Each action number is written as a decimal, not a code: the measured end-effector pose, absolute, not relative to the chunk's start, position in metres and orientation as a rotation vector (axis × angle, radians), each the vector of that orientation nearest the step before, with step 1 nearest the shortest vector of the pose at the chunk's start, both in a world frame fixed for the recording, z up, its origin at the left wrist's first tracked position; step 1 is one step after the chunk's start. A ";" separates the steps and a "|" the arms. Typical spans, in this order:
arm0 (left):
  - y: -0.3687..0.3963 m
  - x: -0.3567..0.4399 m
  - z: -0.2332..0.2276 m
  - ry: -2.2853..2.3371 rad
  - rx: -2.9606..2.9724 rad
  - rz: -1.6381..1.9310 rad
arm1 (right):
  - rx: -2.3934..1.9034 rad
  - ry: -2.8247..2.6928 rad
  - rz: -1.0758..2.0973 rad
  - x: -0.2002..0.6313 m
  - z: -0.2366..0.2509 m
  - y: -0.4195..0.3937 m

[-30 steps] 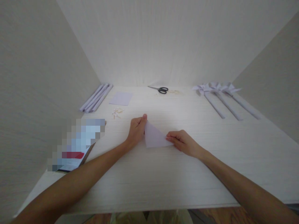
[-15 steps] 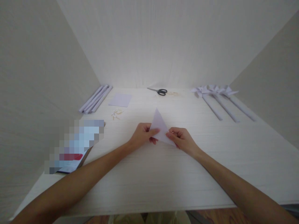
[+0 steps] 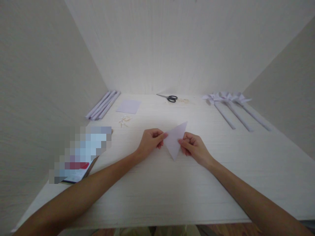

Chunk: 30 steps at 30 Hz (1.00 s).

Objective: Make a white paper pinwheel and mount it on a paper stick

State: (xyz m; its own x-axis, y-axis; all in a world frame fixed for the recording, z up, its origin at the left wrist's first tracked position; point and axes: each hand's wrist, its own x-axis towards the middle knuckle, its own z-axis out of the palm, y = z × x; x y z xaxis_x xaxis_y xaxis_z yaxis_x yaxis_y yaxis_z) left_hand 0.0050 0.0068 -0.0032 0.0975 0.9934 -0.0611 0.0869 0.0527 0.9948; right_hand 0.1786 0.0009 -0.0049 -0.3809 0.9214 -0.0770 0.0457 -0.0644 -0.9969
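Over pale wood, a white paper triangle (image 3: 175, 140), folded flat.

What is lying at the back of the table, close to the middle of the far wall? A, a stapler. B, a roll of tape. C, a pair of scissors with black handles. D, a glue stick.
C: a pair of scissors with black handles lies flat at the far edge of the table, near the back wall, well beyond the folded paper triangle held between the left hand and right hand.
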 end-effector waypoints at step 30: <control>0.004 0.008 -0.007 0.851 0.762 1.124 | -1.589 -2.213 0.079 0.173 0.030 0.188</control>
